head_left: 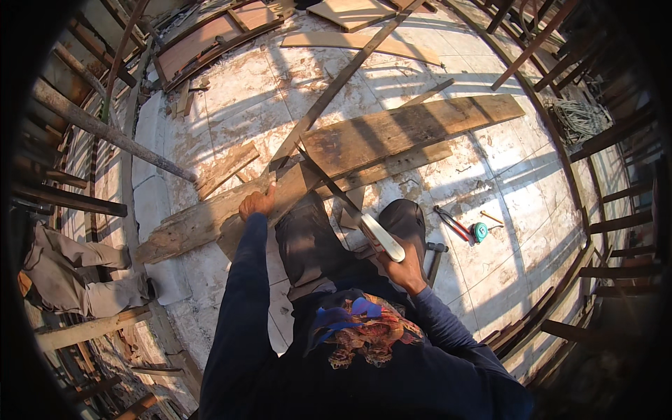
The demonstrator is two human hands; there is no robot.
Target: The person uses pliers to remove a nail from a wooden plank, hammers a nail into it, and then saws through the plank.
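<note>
A long weathered wooden plank lies slantwise in front of me, close to my knees. My left hand is closed on the plank's left part, a finger stretched toward the lower end of a narrow wooden strip. In my right hand is a handsaw, gripped by its pale handle. Its dark blade points up and left across the plank, beside the strip. Whether the teeth touch the wood I cannot tell. Another board shows under the plank's near edge.
A hammer, red-handled pliers and a teal tape measure lie right of my knee. Wooden panels lie at the far side. A person's trouser leg shows at left. Coiled pale cable sits far right.
</note>
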